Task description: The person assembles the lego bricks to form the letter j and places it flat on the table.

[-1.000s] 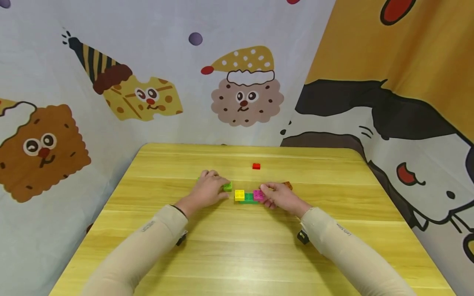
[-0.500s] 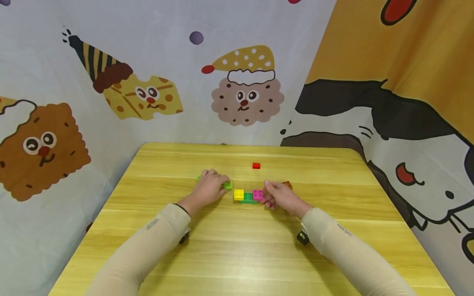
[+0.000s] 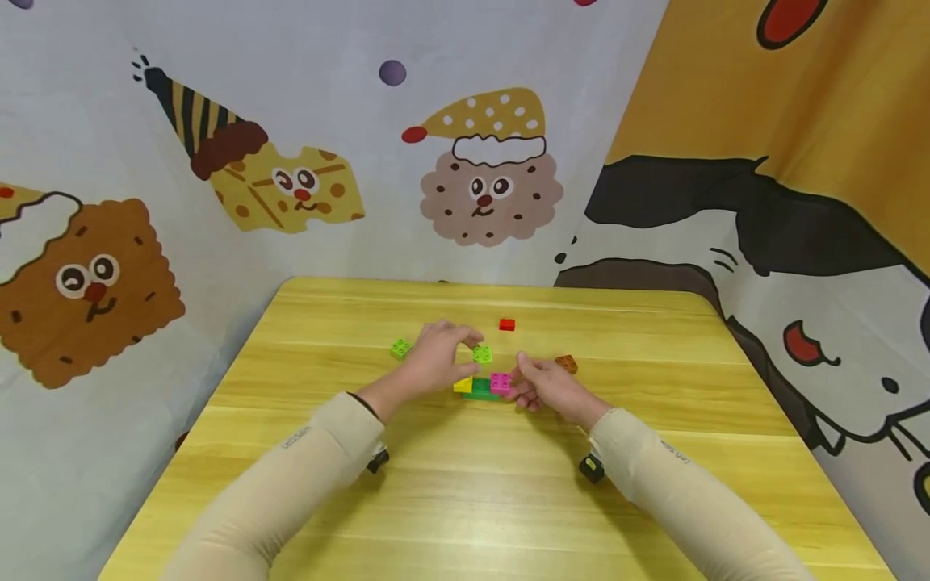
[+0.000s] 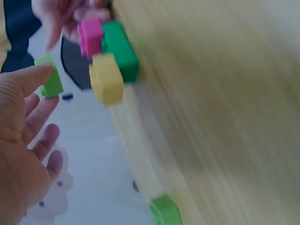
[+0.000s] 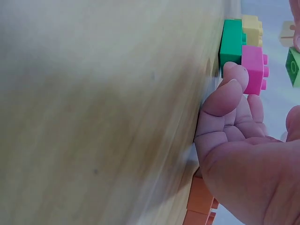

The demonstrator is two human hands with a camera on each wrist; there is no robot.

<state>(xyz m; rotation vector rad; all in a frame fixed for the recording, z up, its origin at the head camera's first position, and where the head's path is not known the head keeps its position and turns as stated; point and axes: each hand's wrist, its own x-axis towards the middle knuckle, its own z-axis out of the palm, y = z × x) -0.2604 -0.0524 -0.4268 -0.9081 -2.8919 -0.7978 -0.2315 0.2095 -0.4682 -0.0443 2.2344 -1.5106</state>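
Brick point(image 3: 483, 354), lime green w/ studs, hangs pinched btwn thumb & fingertip of a person's L hand point(image 3: 436, 359), above and apart from a dark-green base brick point(image 3: 480, 394) on a wood-grain table point(image 3: 465, 500). R-wrist view catches part of its hollow underside, w/ a tube inside.

It looks like rigid moulded plastic: prob. light, stiff, hard to break, a bit slick on its smooth walls. Best hold: two opp. side walls, fingertips only, studs & underside left free.

The base carries a yellow brick point(image 3: 462, 386) at one end, a magenta brick point(image 3: 500, 383) at the other, bare green studs btwn. R hand point(image 3: 550, 382) is at the magenta end, fingers loosely bent, thumb raised, pinching nothing; actual contact can't be told.

Second lime brick point(image 3: 400, 349) lies left of the L hand; red brick point(image 3: 507, 324) sits toward the table's far edge; brown brick point(image 3: 567, 364) is just behind the R hand. No box, tray or other container in view; only hollow seen is the lime brick's own underside.
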